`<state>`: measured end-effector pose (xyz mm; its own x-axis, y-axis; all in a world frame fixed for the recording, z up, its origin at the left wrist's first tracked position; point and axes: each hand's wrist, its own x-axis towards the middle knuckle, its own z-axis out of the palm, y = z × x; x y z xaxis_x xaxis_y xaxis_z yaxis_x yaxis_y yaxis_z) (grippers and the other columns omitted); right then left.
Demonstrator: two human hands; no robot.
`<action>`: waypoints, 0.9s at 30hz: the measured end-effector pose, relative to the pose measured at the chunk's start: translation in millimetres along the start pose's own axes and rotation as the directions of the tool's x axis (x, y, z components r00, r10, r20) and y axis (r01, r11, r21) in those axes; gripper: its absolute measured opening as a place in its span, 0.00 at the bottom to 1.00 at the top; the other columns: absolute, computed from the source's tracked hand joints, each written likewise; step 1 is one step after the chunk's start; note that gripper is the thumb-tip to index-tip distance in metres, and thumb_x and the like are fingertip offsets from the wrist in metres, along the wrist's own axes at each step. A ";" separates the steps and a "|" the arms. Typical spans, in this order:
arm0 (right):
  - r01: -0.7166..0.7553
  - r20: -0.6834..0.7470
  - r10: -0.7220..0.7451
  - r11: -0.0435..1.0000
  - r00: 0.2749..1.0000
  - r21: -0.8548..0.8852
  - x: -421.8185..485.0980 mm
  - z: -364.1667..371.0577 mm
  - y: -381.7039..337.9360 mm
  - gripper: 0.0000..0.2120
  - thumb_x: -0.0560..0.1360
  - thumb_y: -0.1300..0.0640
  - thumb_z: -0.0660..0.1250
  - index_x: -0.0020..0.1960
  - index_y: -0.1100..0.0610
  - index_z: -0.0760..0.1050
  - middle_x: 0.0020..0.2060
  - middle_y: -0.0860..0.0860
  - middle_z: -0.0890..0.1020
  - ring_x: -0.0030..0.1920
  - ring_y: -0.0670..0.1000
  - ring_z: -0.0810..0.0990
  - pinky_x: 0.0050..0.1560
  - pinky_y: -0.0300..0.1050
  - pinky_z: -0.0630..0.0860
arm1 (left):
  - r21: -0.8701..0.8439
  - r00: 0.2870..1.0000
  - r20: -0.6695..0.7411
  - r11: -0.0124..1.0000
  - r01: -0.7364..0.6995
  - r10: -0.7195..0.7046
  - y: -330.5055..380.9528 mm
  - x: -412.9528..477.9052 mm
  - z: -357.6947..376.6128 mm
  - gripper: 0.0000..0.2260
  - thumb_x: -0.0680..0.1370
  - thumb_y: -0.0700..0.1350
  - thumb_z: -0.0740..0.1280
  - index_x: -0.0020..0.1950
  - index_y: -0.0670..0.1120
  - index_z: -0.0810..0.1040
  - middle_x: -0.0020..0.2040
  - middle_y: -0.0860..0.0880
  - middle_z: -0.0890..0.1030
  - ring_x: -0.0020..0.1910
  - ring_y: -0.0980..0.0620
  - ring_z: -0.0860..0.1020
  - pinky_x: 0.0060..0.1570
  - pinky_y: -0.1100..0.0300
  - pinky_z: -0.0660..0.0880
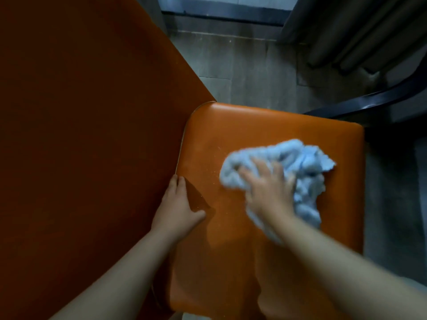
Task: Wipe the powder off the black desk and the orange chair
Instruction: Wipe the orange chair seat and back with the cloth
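Observation:
The orange chair fills the view: its seat (254, 135) lies in the middle and its tall back (80, 135) rises at the left. Fine white powder specks (213, 166) dot the seat left of a crumpled light blue cloth (305, 158). My right hand (268, 188) presses down on the cloth with spread fingers; hand and cloth are motion-blurred. My left hand (178, 209) rests at the seam where the seat meets the back, fingers straight and the thumb out on the seat. The black desk is not clearly in view.
A black curved chair arm or frame (369, 100) stands just past the seat's far right corner. Grey tiled floor (242, 65) lies beyond the seat. Grey curtain folds (358, 31) hang at the upper right, beside a dark window sill (221, 15).

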<state>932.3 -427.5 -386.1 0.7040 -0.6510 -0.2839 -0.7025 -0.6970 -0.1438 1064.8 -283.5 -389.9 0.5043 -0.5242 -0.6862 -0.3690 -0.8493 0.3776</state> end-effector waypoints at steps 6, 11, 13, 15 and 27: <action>-0.085 -0.018 0.088 0.987 0.996 0.137 26.4 -18.2 11.7 0.27 0.71 0.56 0.64 0.69 0.44 0.67 0.67 0.52 0.70 0.66 0.59 0.65 0.63 0.63 0.63 | -0.061 0.995 0.100 0.998 -0.014 0.020 -11.2 5.7 -20.3 0.36 0.76 0.46 0.65 0.78 0.53 0.46 0.77 0.56 0.44 0.76 0.50 0.51 0.71 0.54 0.57; -0.164 -0.040 0.167 0.984 0.985 0.071 126.1 -30.8 -39.3 0.31 0.74 0.56 0.60 0.74 0.41 0.52 0.68 0.52 0.66 0.66 0.62 0.63 0.59 0.67 0.63 | -0.142 0.993 0.116 0.990 -0.003 0.020 -13.9 8.5 -19.5 0.36 0.76 0.44 0.66 0.77 0.54 0.48 0.77 0.59 0.45 0.75 0.51 0.52 0.70 0.55 0.60; -0.059 0.000 0.060 0.996 0.998 -0.060 103.7 -20.0 -52.0 0.27 0.75 0.56 0.59 0.72 0.42 0.58 0.67 0.51 0.66 0.66 0.61 0.62 0.59 0.67 0.62 | -0.229 0.992 0.128 0.973 0.006 0.023 -17.6 10.2 -24.2 0.35 0.75 0.40 0.65 0.77 0.54 0.53 0.77 0.57 0.49 0.75 0.51 0.54 0.68 0.57 0.61; 0.179 0.110 -0.168 0.978 0.980 -0.102 52.3 -7.6 -50.6 0.26 0.75 0.55 0.59 0.71 0.42 0.59 0.67 0.49 0.65 0.66 0.59 0.60 0.60 0.65 0.61 | -0.365 0.990 0.141 0.930 0.046 0.006 -21.5 12.0 -30.6 0.34 0.73 0.36 0.64 0.76 0.54 0.58 0.76 0.53 0.56 0.73 0.50 0.60 0.69 0.55 0.63; 0.004 0.057 0.002 0.994 0.998 -0.105 134.5 -26.1 -89.7 0.24 0.78 0.43 0.55 0.73 0.45 0.57 0.70 0.54 0.62 0.67 0.62 0.60 0.59 0.64 0.62 | -0.665 0.985 0.171 0.736 0.130 -0.019 -20.3 12.4 -34.6 0.37 0.73 0.35 0.65 0.76 0.54 0.51 0.75 0.52 0.59 0.73 0.50 0.60 0.57 0.57 0.71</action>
<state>1092.7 -460.4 -386.6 0.6956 -0.6342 -0.3376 -0.6848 -0.7273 -0.0449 1105.6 -275.0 -384.6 0.3700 -0.4893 -0.7897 0.3131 -0.7346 0.6019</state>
